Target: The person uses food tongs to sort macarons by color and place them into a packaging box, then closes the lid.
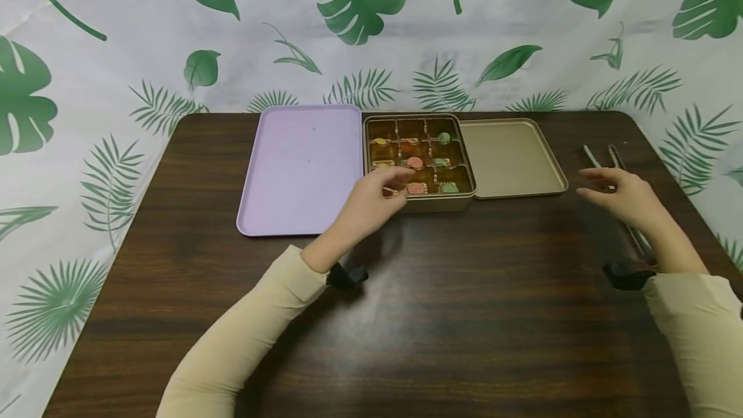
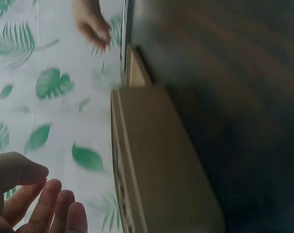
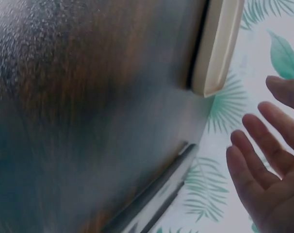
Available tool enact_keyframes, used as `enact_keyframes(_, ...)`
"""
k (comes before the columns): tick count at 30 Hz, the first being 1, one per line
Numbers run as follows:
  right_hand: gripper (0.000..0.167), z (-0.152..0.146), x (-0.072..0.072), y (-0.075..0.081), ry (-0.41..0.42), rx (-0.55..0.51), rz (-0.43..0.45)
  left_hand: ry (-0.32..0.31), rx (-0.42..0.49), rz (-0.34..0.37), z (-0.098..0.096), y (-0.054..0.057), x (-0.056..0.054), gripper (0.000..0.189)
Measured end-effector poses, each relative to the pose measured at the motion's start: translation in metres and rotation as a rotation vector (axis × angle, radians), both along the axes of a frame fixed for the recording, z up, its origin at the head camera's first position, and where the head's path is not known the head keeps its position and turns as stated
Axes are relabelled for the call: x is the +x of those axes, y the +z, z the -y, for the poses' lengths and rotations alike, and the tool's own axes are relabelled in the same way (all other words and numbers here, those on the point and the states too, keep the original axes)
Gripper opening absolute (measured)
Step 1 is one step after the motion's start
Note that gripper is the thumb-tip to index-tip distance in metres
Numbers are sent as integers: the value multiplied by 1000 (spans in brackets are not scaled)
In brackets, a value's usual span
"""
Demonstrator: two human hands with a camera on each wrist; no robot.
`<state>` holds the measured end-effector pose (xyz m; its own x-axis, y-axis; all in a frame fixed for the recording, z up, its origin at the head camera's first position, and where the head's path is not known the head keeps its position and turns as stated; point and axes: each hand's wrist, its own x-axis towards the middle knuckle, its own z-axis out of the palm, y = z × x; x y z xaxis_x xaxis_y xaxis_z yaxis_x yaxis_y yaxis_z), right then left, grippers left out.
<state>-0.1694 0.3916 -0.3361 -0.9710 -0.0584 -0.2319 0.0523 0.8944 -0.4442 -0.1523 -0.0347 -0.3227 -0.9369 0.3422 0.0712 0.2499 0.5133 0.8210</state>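
My left hand (image 1: 377, 199) hovers over the near left corner of a gold tin box (image 1: 435, 204), its fingers loosely bent and nothing between them in the left wrist view. A brown divider splits the box into several compartments with small yellow, pink and green pieces, among them a round pink piece (image 1: 415, 162) and a green piece (image 1: 444, 137). The hand hides part of the front left compartments. On the right, my right hand (image 1: 629, 199) is held above a pair of metal tongs (image 1: 591, 155), fingers apart and holding nothing; it covers the tongs' middle.
Left of the box lies a lilac tray (image 1: 302, 173). A flat gold lid (image 1: 511, 157) lies against the box's right side. All stand toward the back of a dark wooden table (image 1: 464, 315), before a leaf-print cloth (image 1: 429, 31). Each wrist wears a black strap.
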Motion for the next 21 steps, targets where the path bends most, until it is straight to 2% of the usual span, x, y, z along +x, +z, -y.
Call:
enact_keyframes(6,59,5,-5,-10,65,-6,33,-131,-34,60,-36,-8,7,37)
enact_keyframes(10,56,7,-10,-14,89,-6,43,-203,-62,95,-60,-17,8,38)
enact_keyframes(17,49,6,-15,-18,111,14,58,-228,-19,243,-92,-35,7,39)
enact_keyframes(21,45,5,-18,-21,150,45,12,-220,-8,282,-104,-40,4,39)
